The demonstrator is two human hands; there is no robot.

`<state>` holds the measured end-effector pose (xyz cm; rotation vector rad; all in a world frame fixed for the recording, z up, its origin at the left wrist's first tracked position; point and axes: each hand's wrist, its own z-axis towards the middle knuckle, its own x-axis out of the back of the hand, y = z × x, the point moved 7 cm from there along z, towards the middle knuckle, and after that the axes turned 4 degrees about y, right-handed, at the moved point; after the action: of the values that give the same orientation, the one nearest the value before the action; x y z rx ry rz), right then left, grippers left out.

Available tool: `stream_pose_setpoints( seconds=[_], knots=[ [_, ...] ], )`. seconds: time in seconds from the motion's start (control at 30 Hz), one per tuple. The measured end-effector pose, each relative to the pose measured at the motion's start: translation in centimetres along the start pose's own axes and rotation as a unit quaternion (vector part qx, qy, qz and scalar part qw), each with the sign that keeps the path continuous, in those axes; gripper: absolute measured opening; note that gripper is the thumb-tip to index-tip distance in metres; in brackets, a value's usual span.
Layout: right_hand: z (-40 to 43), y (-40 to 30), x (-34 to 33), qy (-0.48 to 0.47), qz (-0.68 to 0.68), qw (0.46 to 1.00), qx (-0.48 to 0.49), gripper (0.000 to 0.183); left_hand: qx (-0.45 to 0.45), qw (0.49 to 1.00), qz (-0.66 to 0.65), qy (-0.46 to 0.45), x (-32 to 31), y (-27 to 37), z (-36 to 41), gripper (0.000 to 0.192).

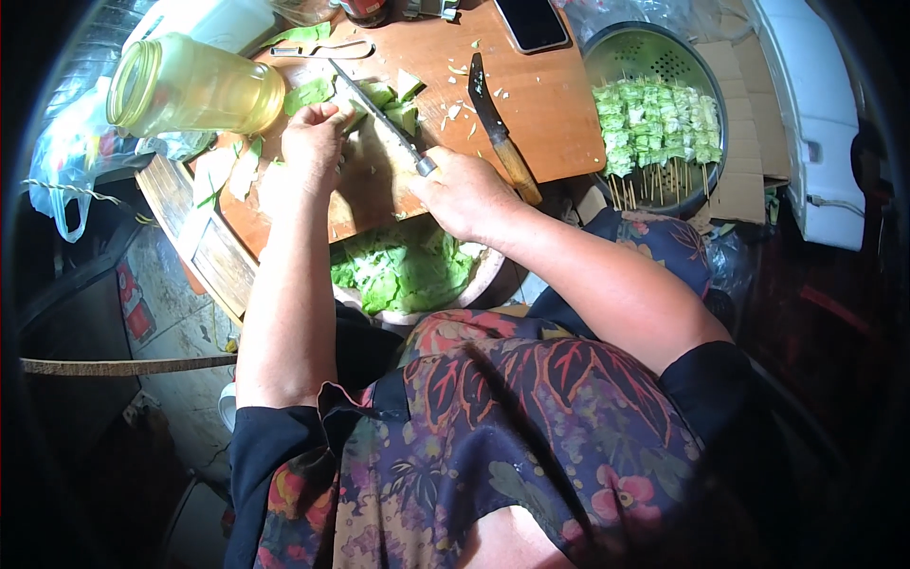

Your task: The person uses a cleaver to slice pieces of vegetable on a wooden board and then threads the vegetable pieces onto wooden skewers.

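Observation:
My right hand (462,188) grips the handle of a knife (380,117), whose narrow blade points up and left over a wooden cutting board (547,121). Close to the blade's left side, my left hand (313,146) has its fingers bent together at a piece of green leaf; how firmly it holds the piece is hard to see. Cut green leaf pieces (407,85) lie beyond the blade. Below the board's near edge, a round basin (490,267) holds loose green leaves (405,274). Another knife (489,107), with a wooden handle, rests on the board.
A metal colander (721,107) at the right holds skewered leaves (657,124). On the board lie a peeler (327,50) and a phone (533,25). A large jar (199,85) of yellowish liquid lies tilted at the left, beside a blue plastic bag (64,163).

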<state>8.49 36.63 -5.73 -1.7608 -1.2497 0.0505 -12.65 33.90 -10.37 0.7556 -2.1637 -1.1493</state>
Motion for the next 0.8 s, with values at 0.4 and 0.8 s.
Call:
stream_pose_setpoints(
  seconds=[0.4,0.8],
  knots=[
    [-1.2,-1.4,0.5,-0.023,0.009,1.000,-0.005,0.040,-0.043,0.997,0.059,-0.002,-0.5,1.1,-0.4,0.011],
    [-3.2,-2.5,0.8,0.003,0.017,0.997,0.077,0.039,-0.222,0.948,0.191,0.126,9.7,3.7,-0.3,0.026]
  ],
)
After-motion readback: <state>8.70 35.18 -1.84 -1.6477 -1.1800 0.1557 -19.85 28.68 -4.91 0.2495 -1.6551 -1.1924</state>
